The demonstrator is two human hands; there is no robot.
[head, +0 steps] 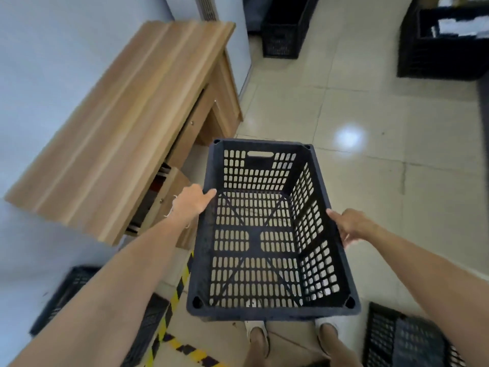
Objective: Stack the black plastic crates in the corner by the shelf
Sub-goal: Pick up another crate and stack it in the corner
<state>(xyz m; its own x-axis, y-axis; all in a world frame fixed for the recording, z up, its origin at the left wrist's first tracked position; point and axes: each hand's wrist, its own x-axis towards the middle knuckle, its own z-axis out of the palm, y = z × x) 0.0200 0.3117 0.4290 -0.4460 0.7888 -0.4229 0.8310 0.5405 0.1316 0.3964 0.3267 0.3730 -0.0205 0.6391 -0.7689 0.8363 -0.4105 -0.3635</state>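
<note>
I hold an empty black perforated plastic crate (267, 312) in the air above the tiled floor, level with my waist. My left hand (191, 201) grips its left long rim, thumb over the edge. On the right long rim sits my right hand (348, 226), fingers curled under the lip. Another black crate (68, 292) lies on the floor at the lower left, partly hidden by my left arm. A third black crate (397, 337) rests on the floor at the lower right.
A wooden desk (119, 123) with drawers stands against the pale wall on the left. Two tall black crates (284, 35) (439, 49) stand on the floor at the back, the right one with white things inside. Yellow-black tape (172, 298) marks the floor near my feet.
</note>
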